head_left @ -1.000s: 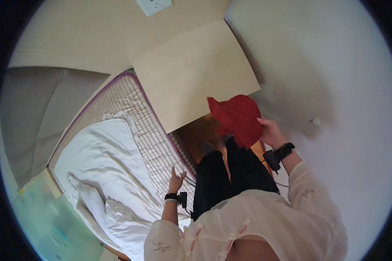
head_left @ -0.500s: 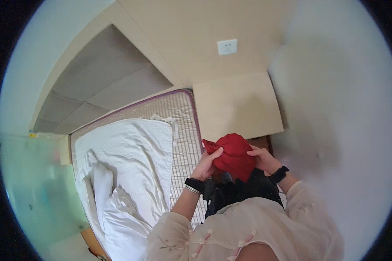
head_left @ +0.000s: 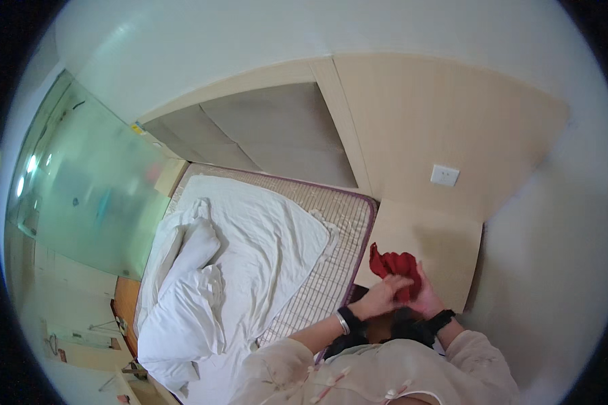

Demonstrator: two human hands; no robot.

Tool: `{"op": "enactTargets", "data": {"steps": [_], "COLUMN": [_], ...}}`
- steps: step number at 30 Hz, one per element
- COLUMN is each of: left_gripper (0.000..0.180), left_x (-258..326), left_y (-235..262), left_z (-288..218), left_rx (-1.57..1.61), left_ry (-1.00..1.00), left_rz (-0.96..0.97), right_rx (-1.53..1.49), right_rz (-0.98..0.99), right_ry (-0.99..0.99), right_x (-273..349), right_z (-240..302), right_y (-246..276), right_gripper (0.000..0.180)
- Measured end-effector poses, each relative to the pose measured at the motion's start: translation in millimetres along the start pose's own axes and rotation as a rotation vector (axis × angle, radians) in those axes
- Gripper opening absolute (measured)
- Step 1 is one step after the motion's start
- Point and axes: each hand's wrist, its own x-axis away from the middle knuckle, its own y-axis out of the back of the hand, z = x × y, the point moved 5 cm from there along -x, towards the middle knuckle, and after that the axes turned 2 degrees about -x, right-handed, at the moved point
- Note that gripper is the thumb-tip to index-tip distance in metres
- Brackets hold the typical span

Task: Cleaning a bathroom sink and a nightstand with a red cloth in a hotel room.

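A crumpled red cloth is gathered between my hands in front of my body, above the near part of the pale wooden cabinet top. My right hand grips its right side, thumb pointing up along the fabric. From the left, my left hand closes on the lower part of the cloth, its fingers slightly blurred and laid across it. The cloth looks bunched into a narrower shape, with one loose corner sticking out at the upper left.
Left of me is a bed with a checked mat and a rumpled white sheet. The wooden cabinet stands beside it against a panel with a white socket. A frosted glass partition rises at the far left.
My view has swung left, showing more of the room. The red cloth has gone from a spread, rounded shape to a smaller bunch, and my hands have come closer together.
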Motion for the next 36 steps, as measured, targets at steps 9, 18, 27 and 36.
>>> {"op": "enactTargets", "data": {"steps": [9, 18, 27, 36], "left_gripper": [0.062, 0.045, 0.032, 0.035], "left_x": [48, 337, 547, 439], "left_y": [19, 32, -22, 51], "left_z": [49, 246, 242, 238], "left_rx": [-0.018, 0.325, 0.655, 0.695], "left_ry": [0.165, 1.250, 1.768, 1.226], "left_rz": [-0.031, -0.317, -0.593, -0.809], "right_rx": [0.151, 0.254, 0.511, -0.131], "right_rz": [-0.347, -0.577, -0.809, -0.478], "right_ry": [0.036, 0.914, 1.008, 0.654], "right_x": [-31, -73, -220, -289], "right_z": [21, 216, 191, 105], "right_y": [51, 37, 6, 77], "right_gripper": [0.042, 0.044, 0.055, 0.043]}}
